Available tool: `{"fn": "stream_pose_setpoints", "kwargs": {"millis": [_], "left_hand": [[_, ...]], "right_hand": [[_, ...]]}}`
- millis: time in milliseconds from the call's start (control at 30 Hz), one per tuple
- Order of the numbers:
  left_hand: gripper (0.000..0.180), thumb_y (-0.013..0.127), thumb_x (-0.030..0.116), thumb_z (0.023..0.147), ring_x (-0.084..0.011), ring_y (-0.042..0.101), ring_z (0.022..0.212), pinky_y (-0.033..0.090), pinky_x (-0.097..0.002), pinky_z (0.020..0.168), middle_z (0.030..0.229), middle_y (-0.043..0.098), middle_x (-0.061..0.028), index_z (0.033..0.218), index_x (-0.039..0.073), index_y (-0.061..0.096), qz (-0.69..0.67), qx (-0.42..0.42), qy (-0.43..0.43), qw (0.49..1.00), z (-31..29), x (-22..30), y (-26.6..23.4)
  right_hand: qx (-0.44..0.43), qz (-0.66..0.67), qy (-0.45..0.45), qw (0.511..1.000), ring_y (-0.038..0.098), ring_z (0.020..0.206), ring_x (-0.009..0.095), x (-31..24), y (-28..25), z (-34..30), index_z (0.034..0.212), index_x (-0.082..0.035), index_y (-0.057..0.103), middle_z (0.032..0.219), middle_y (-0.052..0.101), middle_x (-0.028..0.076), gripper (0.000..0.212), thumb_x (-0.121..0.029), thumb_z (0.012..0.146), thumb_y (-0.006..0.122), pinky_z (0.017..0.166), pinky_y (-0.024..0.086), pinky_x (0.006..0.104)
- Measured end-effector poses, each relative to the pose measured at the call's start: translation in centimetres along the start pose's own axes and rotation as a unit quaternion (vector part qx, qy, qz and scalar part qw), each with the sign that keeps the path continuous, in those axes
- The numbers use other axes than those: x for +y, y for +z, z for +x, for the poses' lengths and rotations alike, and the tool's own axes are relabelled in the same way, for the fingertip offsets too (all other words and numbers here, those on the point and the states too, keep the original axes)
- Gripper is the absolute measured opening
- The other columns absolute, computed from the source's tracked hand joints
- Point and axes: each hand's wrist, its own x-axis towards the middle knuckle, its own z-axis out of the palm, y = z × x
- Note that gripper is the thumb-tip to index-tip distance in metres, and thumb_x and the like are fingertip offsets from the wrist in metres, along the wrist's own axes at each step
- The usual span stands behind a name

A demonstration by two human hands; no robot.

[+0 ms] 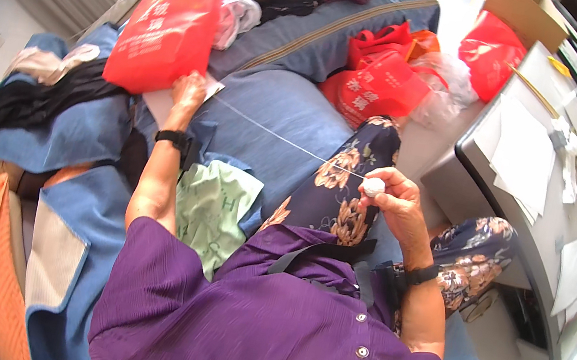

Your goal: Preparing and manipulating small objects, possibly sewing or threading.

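Head-worn fisheye view, looking steeply down over the wearer's own chest and lap.

One view only, so nothing is shared with another. The camera sits above the purple blouse (256, 327), which fills the lower middle and lies nearest the lens. It faces forward and down toward the blue sofa (277, 109), whose seat spreads just beyond the blouse. Both forearms rise from beside the blouse into the middle of the picture. The grey table (532, 183) curves along the right, well right of the blouse; the red bag (168, 30) lies beyond it at upper left. Straight edges bend near the dark round rim.
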Motion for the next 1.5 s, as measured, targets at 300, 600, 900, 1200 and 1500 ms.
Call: {"fn": "stream_pose_setpoints", "kwargs": {"millis": [300, 600, 900, 1200, 1500], "left_hand": [[0.037, 0.049, 0.027, 0.084, -0.0455, 0.061, 0.093, 0.048, -0.0523, 0.082, 0.095, 0.062, -0.0321, 0.099, -0.005, 0.059, -0.019, 0.056, -0.015, 0.998, 0.2, 2.5, -1.1], [0.047, 0.070, 0.026, 0.078, -0.0243, 0.066, 0.086, 0.051, -0.0338, 0.076, 0.097, 0.066, -0.0190, 0.112, -0.005, 0.059, -0.413, 0.043, 0.114, 0.902, -5.6, 10.7, -6.2], [0.039, 0.069, 0.018, 0.083, -0.0145, 0.064, 0.082, 0.055, -0.0284, 0.068, 0.093, 0.066, -0.0077, 0.115, -0.001, 0.059, -0.608, -0.195, 0.112, 0.762, -12.4, 14.0, -9.2], [0.046, 0.067, 0.014, 0.079, -0.0166, 0.063, 0.087, 0.051, -0.0302, 0.079, 0.099, 0.065, -0.0118, 0.118, -0.007, 0.057, -0.686, -0.269, 0.184, 0.651, -16.4, 13.7, -14.9], [0.069, 0.065, 0.038, 0.066, -0.0302, 0.064, 0.091, 0.052, -0.0381, 0.080, 0.101, 0.063, -0.0229, 0.112, -0.013, 0.057, -0.763, -0.220, 0.251, 0.554, -18.3, 14.4, -19.4]], "right_hand": [[0.023, -0.013, 0.006, 1.000, 0.063, 0.080, 0.018, 0.1, -0.3, 0.4, 0.110, 0.002, 0.057, 0.096, 0.063, 0.013, 0.041, -0.019, 0.079, 0.074, 0.078, 0.052, 0.0313], [-0.011, 0.081, -0.090, 0.993, 0.061, 0.097, 0.019, -0.2, -2.0, 1.7, 0.113, 0.000, 0.056, 0.108, 0.061, 0.012, 0.036, -0.019, 0.085, 0.068, 0.083, 0.053, 0.0334], [0.142, 0.155, -0.265, 0.941, 0.045, 0.124, 0.026, -3.4, -7.1, 0.5, 0.116, -0.003, 0.059, 0.130, 0.052, 0.011, 0.042, -0.026, 0.082, 0.070, 0.106, 0.034, 0.0452], [0.237, 0.254, -0.263, 0.900, 0.043, 0.123, 0.027, -4.2, -10.9, -0.7, 0.106, -0.003, 0.059, 0.124, 0.054, 0.011, 0.032, -0.021, 0.082, 0.071, 0.108, 0.032, 0.0476], [0.305, 0.269, -0.251, 0.878, 0.055, 0.107, 0.027, -3.0, -12.9, -0.4, 0.098, -0.003, 0.062, 0.107, 0.062, 0.010, 0.023, -0.018, 0.083, 0.069, 0.099, 0.043, 0.0483]]}}
